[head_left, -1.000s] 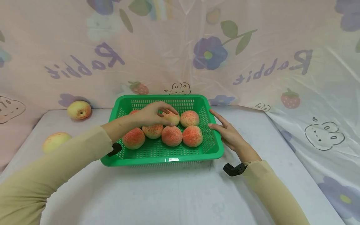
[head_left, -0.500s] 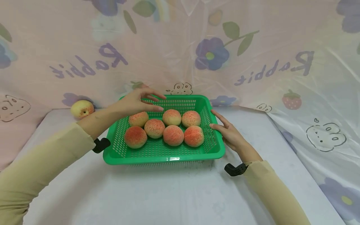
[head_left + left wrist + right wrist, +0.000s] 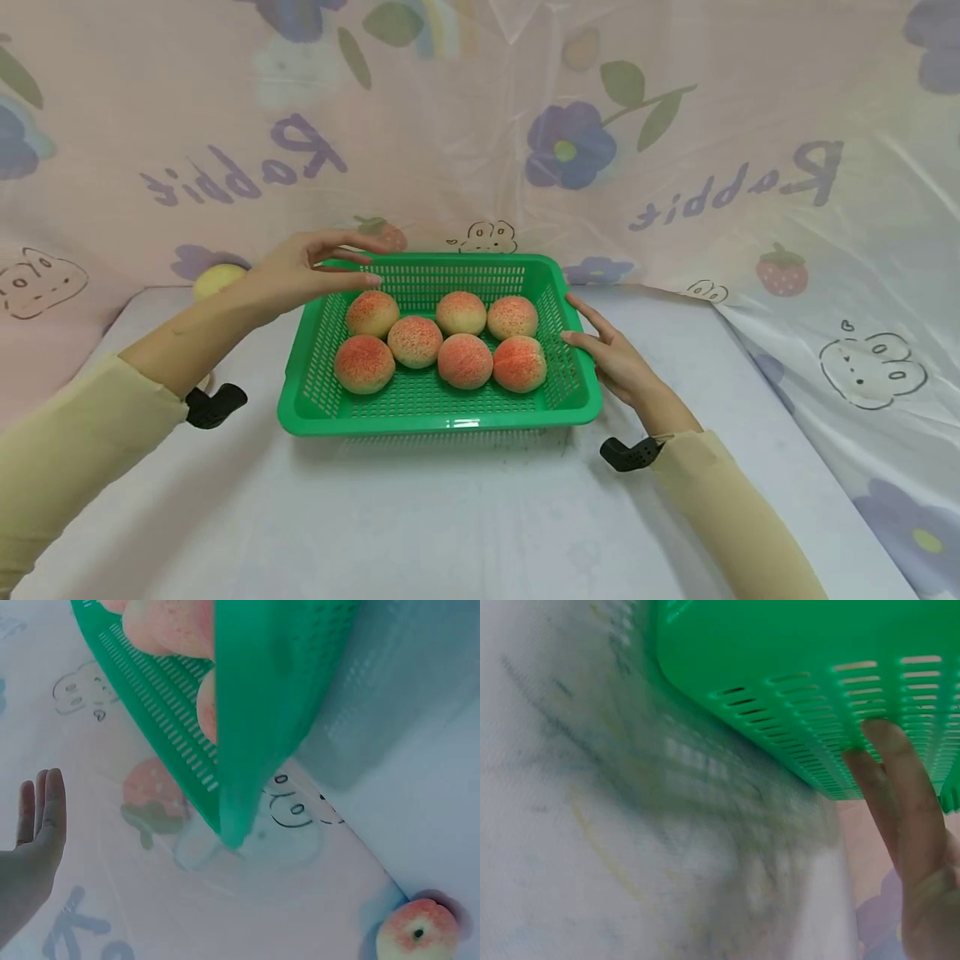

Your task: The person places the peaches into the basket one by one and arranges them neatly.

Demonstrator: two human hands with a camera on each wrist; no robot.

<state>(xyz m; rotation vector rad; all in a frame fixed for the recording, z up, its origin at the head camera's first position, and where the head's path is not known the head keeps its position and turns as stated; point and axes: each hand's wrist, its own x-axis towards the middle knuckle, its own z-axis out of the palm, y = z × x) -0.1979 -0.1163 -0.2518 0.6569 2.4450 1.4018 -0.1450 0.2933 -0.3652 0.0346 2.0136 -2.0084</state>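
A green plastic basket (image 3: 438,425) with slotted walls stands on the white-covered table, holding several red-and-yellow peaches in two rough rows. My left hand (image 3: 300,265) hovers over its back left corner, fingers loosely extended, nothing in them. Below that hand lies the nearest peach (image 3: 372,314). At the basket's right side my right hand (image 3: 618,358) holds the rim, thumb and index finger at the edge. The right wrist view shows other fingers (image 3: 911,787) of this hand against the slotted outer wall (image 3: 802,712).
Outside the basket, at the back left, a yellowish peach (image 3: 217,282) is partly hidden by my left forearm; the left wrist view shows a peach (image 3: 418,934) on the table. A printed cloth (image 3: 450,125) hangs behind. Each wrist carries a black camera mount (image 3: 630,454).
My left hand has moved up and left from above the middle peaches to the basket's left corner, uncovering them. The right hand stays on the rim.
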